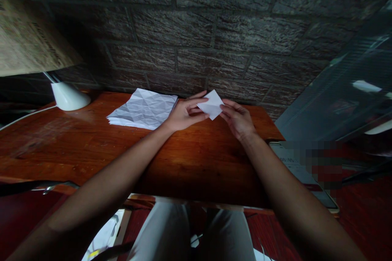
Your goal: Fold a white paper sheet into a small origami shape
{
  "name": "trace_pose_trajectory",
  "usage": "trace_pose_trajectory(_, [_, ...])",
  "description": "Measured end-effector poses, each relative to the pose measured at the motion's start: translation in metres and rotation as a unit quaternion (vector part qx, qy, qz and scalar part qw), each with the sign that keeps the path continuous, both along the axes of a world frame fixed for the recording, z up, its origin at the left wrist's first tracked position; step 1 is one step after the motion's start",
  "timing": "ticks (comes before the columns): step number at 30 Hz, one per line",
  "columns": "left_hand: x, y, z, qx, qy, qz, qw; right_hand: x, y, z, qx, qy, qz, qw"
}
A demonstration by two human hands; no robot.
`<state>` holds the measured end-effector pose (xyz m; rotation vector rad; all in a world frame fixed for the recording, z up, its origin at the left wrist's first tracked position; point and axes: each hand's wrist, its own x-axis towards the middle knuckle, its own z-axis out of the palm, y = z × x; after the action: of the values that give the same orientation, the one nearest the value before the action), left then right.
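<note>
A small folded piece of white paper (pixel 212 105), turned like a diamond, is held up between both hands above the wooden table. My left hand (pixel 186 112) pinches its left side, thumb below and fingers above and behind. On the opposite corner, my right hand (pixel 237 116) closes its thumb and fingertips. Left of my left hand lies a stack of creased white paper sheets (pixel 143 108), its right edge partly behind that hand.
A lamp with a white base (pixel 71 97) and printed shade (pixel 33 34) stands at the left. A phone (pixel 301 171) lies by the right edge of the table (pixel 196 163). Behind rises a dark brick wall (pixel 196 28); a translucent panel (pixel 339 73) stands to the right.
</note>
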<state>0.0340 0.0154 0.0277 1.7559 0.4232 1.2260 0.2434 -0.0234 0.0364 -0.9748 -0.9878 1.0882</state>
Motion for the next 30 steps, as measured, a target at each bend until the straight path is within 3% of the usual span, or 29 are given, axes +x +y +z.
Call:
trace_pose_trajectory(9, [0.003, 0.010, -0.006, -0.169, -0.083, 0.045, 0.981, -0.003, -0.002, 0.002, 0.007, -0.005, 0.016, 1.000])
trace_pose_trajectory(15, [0.003, 0.005, 0.003, -0.206, -0.131, 0.051, 0.968, -0.007, -0.007, 0.001, -0.022, -0.048, 0.071, 0.996])
trace_pose_trajectory(21, [0.004, 0.006, 0.006, -0.263, -0.158, 0.044, 0.951, -0.010, -0.009, 0.001, -0.027, -0.081, 0.071, 0.994])
trace_pose_trajectory(30, [0.002, 0.004, 0.010, -0.260, -0.173, 0.043, 0.949, -0.009, -0.010, 0.003, -0.058, -0.102, 0.090, 0.989])
